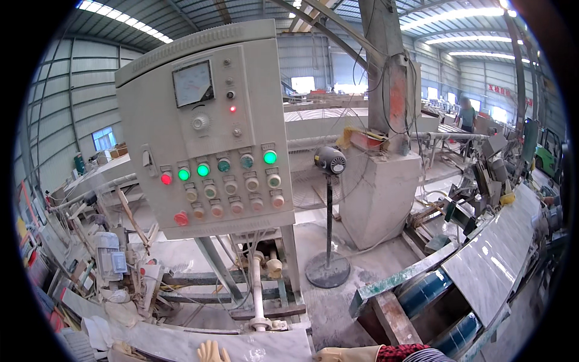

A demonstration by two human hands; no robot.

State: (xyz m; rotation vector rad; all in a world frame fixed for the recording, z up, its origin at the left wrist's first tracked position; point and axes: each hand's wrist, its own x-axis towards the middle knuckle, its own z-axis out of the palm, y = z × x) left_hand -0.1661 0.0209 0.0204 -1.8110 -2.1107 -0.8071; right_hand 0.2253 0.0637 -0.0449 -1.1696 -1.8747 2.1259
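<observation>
A grey-veined marble slab [265, 346] lies along the lower edge of the head view. My left hand [212, 352], in a cream rubber glove, rests on it with the fingers spread and pointing away from me. At the slab's right end is my right hand [347, 354], gloved alike, below a red-and-black checked sleeve. Its fingertips close on the slab's edge; the lower part of the hand is cut off by the frame.
A grey control cabinet [211, 133] with lit buttons stands ahead. Right of it are a motor on a round-based stand [330, 161] and a concrete pillar base [380, 199]. Another marble slab [491, 259] lies over blue rollers [425, 292]. A person [467, 114] stands far right.
</observation>
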